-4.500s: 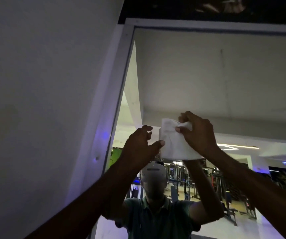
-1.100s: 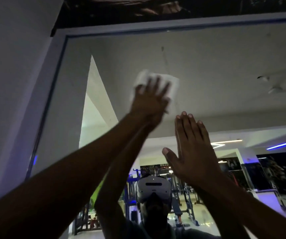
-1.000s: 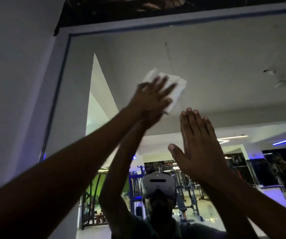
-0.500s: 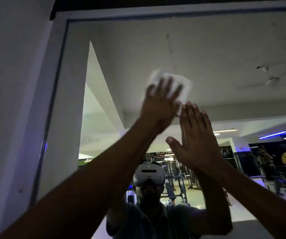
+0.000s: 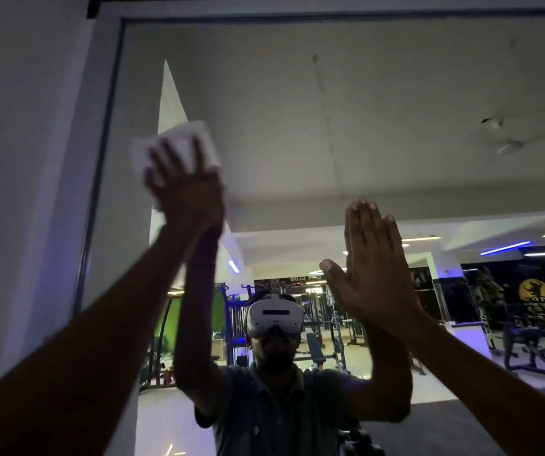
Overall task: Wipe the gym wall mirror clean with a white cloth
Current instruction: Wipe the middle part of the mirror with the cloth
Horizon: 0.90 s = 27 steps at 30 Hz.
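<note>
The wall mirror [image 5: 379,110] fills most of the view in a pale frame. My left hand [image 5: 187,189] presses a white cloth [image 5: 182,143] flat against the glass near the mirror's left side, fingers spread and straight. My right hand [image 5: 374,268] rests flat on the glass to the right and lower, fingers straight and together, holding nothing. Part of the cloth is hidden under my left palm.
The mirror frame [image 5: 100,159] runs down the left, beside a plain white wall [image 5: 17,159]. A faint vertical streak [image 5: 328,126] marks the glass above my right hand. The mirror reflects a person wearing a headset [image 5: 274,315] and gym machines.
My left hand has slid the cloth leftward across the glass, away from my right hand. The right hand has stayed flat on the mirror, roughly where it was.
</note>
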Available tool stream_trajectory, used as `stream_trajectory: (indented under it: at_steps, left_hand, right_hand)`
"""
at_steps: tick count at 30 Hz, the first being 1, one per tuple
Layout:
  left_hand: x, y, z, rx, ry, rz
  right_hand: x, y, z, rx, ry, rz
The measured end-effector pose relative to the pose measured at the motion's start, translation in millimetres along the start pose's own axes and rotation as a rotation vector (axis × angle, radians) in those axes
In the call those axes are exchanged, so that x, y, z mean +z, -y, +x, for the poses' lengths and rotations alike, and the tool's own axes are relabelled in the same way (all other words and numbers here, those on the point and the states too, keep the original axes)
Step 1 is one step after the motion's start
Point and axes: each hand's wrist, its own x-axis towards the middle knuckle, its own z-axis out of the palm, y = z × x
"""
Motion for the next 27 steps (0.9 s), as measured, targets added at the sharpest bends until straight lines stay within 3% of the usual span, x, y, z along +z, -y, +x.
stream_trajectory:
  at_steps: [2,4,6,9,14,18,20,23,27]
  left_hand:
    - [2.3,-65.1,-36.4,0.166,0.119,-0.133]
    - [8.2,-107.5,-68.2,0.56,0.169,-0.068]
    - [7.9,-113.5,-68.8,0.761,0.185,-0.013]
    - [6.6,-79.3,-48.8,0.745,0.176,0.061]
    - [-20.4,-5.8,-17.0,0.376,0.214,0.116]
    - [-21.9,-25.5,-0.3,0.203,0.313,0.165]
    - [-10.6,-43.6,-3.5,0.172,0.261,0.166]
    - [14.7,-106.2,-46.3,0.462,0.128,0.088]
    - [12.5,-182.1,-80.6,0.905,0.241,-0.006]
  right_hand:
    - [-0.8,-0.2,-0.7,-0.02,0.012,0.0]
    - [-1.9,-3.9,-0.2,-0.05,0.039,-0.011]
    - [-4.8,-12.4,0.3,-0.102,0.09,-0.027]
    - [-10.1,-33.7,-12.5,-0.138,0.101,-0.036]
    - [-11.3,-46.2,-55.1,-0.103,0.054,0.02]
    - [-10.7,-41.5,-75.8,-0.081,0.044,0.006]
    - [-11.1,-37.9,-78.5,-0.067,0.025,0.002]
    - [-11.1,-36.1,-77.5,-0.06,0.015,0.015]
    - [-8.3,-40.1,-79.1,-0.053,0.029,0.047]
